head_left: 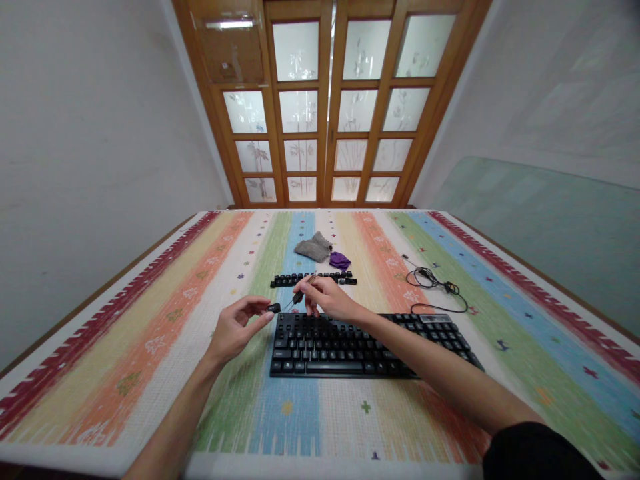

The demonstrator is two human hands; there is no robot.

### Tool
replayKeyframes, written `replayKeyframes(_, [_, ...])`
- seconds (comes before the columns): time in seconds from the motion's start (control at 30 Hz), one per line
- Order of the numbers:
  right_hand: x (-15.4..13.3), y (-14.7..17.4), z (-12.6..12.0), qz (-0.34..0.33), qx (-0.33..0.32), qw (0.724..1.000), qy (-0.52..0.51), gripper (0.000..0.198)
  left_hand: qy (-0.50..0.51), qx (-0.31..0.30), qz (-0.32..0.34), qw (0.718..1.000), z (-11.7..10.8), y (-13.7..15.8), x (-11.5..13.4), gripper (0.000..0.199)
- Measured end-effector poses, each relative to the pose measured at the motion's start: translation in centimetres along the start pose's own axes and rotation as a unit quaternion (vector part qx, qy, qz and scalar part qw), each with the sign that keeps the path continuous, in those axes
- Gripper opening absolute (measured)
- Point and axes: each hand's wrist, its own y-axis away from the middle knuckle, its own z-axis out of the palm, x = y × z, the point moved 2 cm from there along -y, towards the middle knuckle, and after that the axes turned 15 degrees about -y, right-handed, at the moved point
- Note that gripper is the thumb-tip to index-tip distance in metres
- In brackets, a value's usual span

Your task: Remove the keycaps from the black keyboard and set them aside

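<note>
Between thumb and fingers, my left hand [239,328] pinches a small black keycap [273,308]. My right hand [327,298] is closed around a keycap puller [298,297] with a dark body and thin wire prongs. The prongs point left toward the keycap; whether they touch it is too small to tell. Both hands are over the upper left part of a black keyboard [340,367], whose top row is partly hidden by my right hand and forearm. Behind my hands, loose black keycaps [286,280] lie lined up in rows.
A grey cloth [314,248] and a small purple cloth [340,261] lie beyond the keycaps. The coiled black cable [434,280] rests to the right, behind the keyboard. A striped tablecloth [165,360] covers the table, with walls on both sides and glazed doors [325,87] beyond.
</note>
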Motion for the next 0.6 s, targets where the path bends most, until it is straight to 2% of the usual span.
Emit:
replayKeyframes(0.13, [0.6, 0.3, -0.4, -0.001, 0.018, 1.0, 0.012, 0.051, -0.024, 0.037, -0.031, 0.999, -1.0, -0.6, -0.8, 0.042])
replayKeyframes(0.27, [0.4, 0.9, -0.2, -0.011, 0.004, 0.999, 0.051, 0.043, -0.103, 0.02, -0.037, 0.994, -1.1, -1.9, -2.7, 0.041])
replayKeyframes(0.43, [-0.7, 1.9, 0.6, -0.032, -0.027, 0.992, 0.117, 0.03, -0.207, -0.032, -0.028, 0.977, 0.4, -3.9, -5.3, 0.027])
replayKeyframes(0.6, [-1.6, 2.6, 0.8, -0.048, -0.036, 0.973, 0.224, 0.027, -0.232, -0.022, -0.024, 0.972, 1.8, -5.1, -6.4, 0.02])
